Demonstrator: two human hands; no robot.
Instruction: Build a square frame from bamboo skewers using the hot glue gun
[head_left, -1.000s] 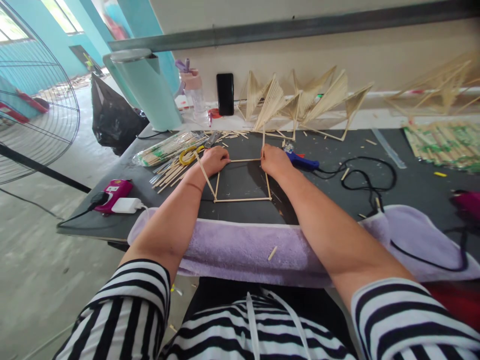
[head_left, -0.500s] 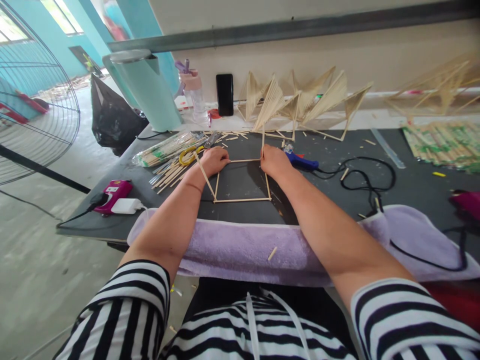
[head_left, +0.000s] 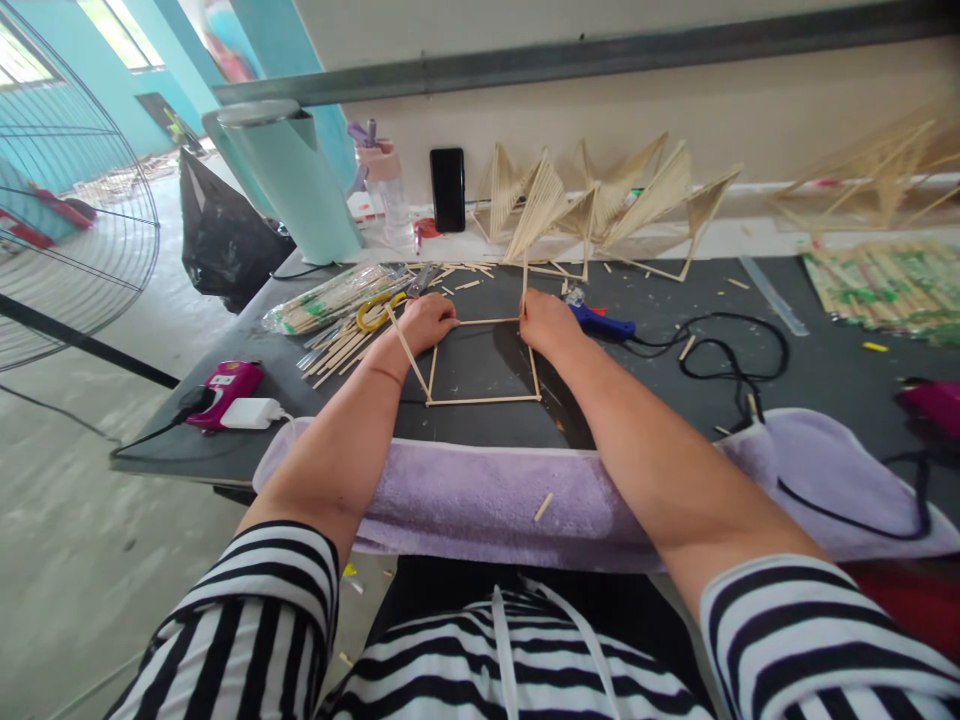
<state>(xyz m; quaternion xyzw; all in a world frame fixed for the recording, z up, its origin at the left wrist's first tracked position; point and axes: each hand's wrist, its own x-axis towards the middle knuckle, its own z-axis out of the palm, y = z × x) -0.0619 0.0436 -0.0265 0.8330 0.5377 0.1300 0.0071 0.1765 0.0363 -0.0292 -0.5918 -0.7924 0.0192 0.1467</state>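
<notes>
A four-sided frame of thin wooden sticks [head_left: 484, 401] lies flat on the dark table in front of me. One stick [head_left: 409, 352] slants up from its near left corner, crossing in front of my left wrist. My left hand [head_left: 426, 322] is closed at the far left corner, its fingertips on the frame's far stick. At the far right corner my right hand [head_left: 546, 320] pinches an upright stick [head_left: 525, 275] where it meets the frame. Both hands' fingertips partly hide these corners. Close to my right hand lies a blue glue gun [head_left: 611, 326].
Loose sticks [head_left: 346, 348], yellow-handled scissors [head_left: 381, 311] and a bagged stick bundle lie left. A kettle [head_left: 300, 180], bottle [head_left: 384, 190] and phone [head_left: 448, 190] stand behind, beside finished stick structures [head_left: 600, 205]. A purple towel [head_left: 480, 500] covers the near edge; a black cable [head_left: 739, 345] curls right.
Both hands stay at the frame's far corners with no visible movement. The whole view has shifted very slightly.
</notes>
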